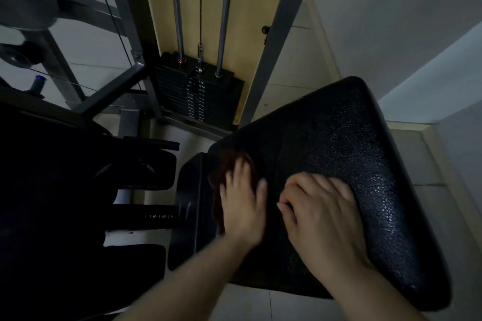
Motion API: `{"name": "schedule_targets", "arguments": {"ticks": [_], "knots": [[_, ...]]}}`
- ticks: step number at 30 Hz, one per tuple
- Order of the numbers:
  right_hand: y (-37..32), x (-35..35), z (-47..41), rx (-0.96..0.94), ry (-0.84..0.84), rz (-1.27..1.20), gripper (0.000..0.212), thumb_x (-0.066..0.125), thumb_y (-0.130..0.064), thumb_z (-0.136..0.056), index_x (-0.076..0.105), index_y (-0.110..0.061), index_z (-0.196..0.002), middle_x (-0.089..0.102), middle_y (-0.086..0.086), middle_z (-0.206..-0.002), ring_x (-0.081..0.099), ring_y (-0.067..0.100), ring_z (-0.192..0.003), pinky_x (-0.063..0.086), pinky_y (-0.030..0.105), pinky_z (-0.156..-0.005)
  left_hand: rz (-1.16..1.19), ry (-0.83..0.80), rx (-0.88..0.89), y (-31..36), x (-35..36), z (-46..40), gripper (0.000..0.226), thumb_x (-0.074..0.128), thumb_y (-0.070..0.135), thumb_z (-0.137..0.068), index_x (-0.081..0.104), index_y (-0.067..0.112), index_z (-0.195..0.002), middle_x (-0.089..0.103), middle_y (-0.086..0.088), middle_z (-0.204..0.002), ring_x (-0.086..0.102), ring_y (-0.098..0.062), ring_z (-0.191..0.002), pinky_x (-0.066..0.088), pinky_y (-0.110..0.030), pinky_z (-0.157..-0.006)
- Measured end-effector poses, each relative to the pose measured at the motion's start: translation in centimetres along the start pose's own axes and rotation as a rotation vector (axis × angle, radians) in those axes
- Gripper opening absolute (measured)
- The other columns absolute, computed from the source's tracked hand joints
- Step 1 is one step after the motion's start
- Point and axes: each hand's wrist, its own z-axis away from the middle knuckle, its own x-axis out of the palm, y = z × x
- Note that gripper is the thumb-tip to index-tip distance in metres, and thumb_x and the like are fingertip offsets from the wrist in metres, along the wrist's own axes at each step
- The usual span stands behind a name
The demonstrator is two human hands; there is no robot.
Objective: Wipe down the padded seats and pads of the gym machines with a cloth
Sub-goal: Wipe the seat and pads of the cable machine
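Note:
A black padded seat point(339, 143) with a pebbled surface fills the lower right of the view. My left hand point(242, 206) presses flat on a dark reddish-brown cloth point(229, 161) at the seat's left end; the hand is blurred. Only the cloth's top and left edge show past my fingers. My right hand point(320, 214) rests on the seat just right of the left one, fingers curled, nothing visible in it.
A black weight stack point(198, 94) with two chrome guide rods point(225, 15) stands behind the seat inside a grey frame point(281, 41). Dark pads point(146, 169) and a numbered adjustment post point(156, 216) lie left. A white wall closes the right side.

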Motion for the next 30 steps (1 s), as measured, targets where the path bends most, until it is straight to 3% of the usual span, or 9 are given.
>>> {"name": "schedule_targets", "arguments": {"ticks": [3,6,12,14,16,20,23,28,30], "knots": [[0.1,0.1,0.1,0.003,-0.021,0.031,0.009,0.070,-0.024,-0.073,0.061,-0.025,-0.075,0.059,-0.007,-0.087,0.057,0.016,-0.083,0.034,0.032,-0.082,0.029,0.023,-0.180,-0.7,-0.5,-8.9,0.056,0.028,0.045,-0.101,0.023,0.018,-0.150,0.017,0.001,-0.159,0.012,-0.019,-0.146,0.013,-0.048,-0.117],[0.1,0.1,0.2,-0.007,-0.006,0.041,0.009,0.071,-0.023,-0.071,0.062,-0.024,-0.075,0.060,-0.006,-0.088,0.058,0.016,-0.083,0.033,0.031,-0.084,0.028,0.037,-0.179,-1.4,-0.5,-10.1,0.056,0.028,0.045,-0.100,0.025,0.017,-0.149,0.020,0.001,-0.158,0.014,-0.019,-0.145,0.015,-0.049,-0.116],[0.3,0.4,0.5,-0.016,0.012,0.071,0.014,0.077,-0.020,-0.071,0.063,-0.023,-0.074,0.060,-0.006,-0.087,0.058,0.016,-0.082,0.032,0.030,-0.084,0.057,0.015,0.015,-2.7,-0.2,6.9,0.061,0.007,0.068,-0.090,0.007,0.037,-0.142,-0.006,0.028,-0.151,-0.004,0.001,-0.143,0.000,-0.030,-0.118],[0.2,0.5,0.6,-0.024,0.017,0.085,0.015,0.077,-0.020,-0.071,0.063,-0.023,-0.074,0.060,-0.006,-0.087,0.058,0.017,-0.082,0.032,0.030,-0.083,0.053,-0.008,0.023,-2.8,-0.2,9.3,0.067,0.001,0.073,-0.085,0.008,0.036,-0.140,-0.006,0.030,-0.147,-0.005,0.002,-0.142,-0.002,-0.029,-0.117],[0.2,0.5,0.5,-0.026,0.020,0.096,0.013,0.076,-0.021,-0.071,0.063,-0.023,-0.074,0.060,-0.006,-0.088,0.058,0.017,-0.083,0.032,0.031,-0.083,0.017,0.011,0.040,-2.7,-0.4,6.2,0.073,0.006,0.071,-0.088,0.015,0.027,-0.146,0.003,0.021,-0.151,0.002,-0.006,-0.144,0.004,-0.035,-0.119],[0.0,0.6,0.2,0.004,0.012,0.121,0.008,0.072,-0.022,-0.074,0.064,-0.023,-0.075,0.059,-0.006,-0.087,0.057,0.016,-0.084,0.030,0.031,-0.083,0.022,0.031,-0.076,-2.7,-0.6,-5.7,0.057,0.031,0.044,-0.100,0.028,0.014,-0.147,0.025,-0.003,-0.156,0.018,-0.020,-0.144,0.018,-0.046,-0.116],[-0.1,0.7,0.0,0.025,0.014,0.117,0.007,0.071,-0.022,-0.074,0.065,-0.022,-0.074,0.059,-0.005,-0.084,0.057,0.017,-0.082,0.032,0.032,-0.082,0.014,0.057,-0.145,-2.7,-0.2,-8.8,0.055,0.032,0.041,-0.101,0.030,0.011,-0.146,0.027,-0.006,-0.155,0.022,-0.022,-0.143,0.021,-0.047,-0.115],[-0.1,0.9,0.3,0.015,0.041,0.084,0.009,0.073,-0.021,-0.074,0.065,-0.022,-0.075,0.060,-0.005,-0.083,0.057,0.017,-0.081,0.035,0.032,-0.082,0.047,0.053,-0.051,-2.3,0.3,2.1,0.068,0.017,0.058,-0.095,0.024,0.016,-0.148,0.017,0.002,-0.157,0.012,-0.015,-0.146,0.014,-0.042,-0.118],[0.1,1.0,0.4,0.007,0.064,0.071,0.012,0.075,-0.019,-0.072,0.064,-0.021,-0.074,0.060,-0.005,-0.082,0.058,0.018,-0.079,0.034,0.031,-0.081,0.037,0.042,0.019,-2.2,0.6,8.4,0.073,0.010,0.064,-0.093,0.027,0.018,-0.147,0.018,0.005,-0.154,0.016,-0.016,-0.144,0.017,-0.041,-0.117]]}}
